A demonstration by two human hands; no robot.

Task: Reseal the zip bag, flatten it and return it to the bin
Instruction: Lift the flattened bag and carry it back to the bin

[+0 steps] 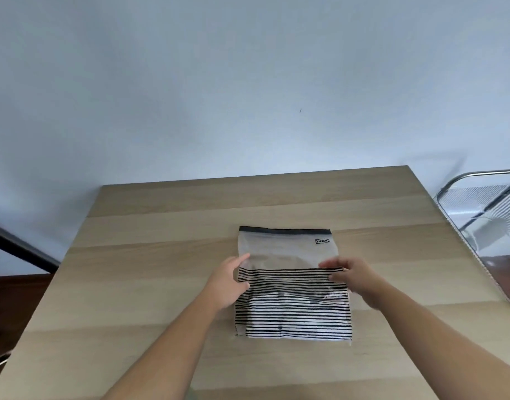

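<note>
A clear zip bag (285, 252) with a dark zip strip along its far edge lies flat on the wooden table (150, 284). A folded black-and-white striped cloth (294, 310) fills its near half. My left hand (229, 280) rests at the bag's left edge, fingers spread and touching the plastic. On the right side of the bag lies my right hand (353, 277), fingers extended over the top of the striped cloth. Neither hand visibly grips the bag. No bin shows in this view.
A metal-framed chair with a perforated seat (484, 209) stands right of the table. A pale wall (248, 82) rises behind the table's far edge. A dark bar (20, 246) slants at the left, above a brown floor.
</note>
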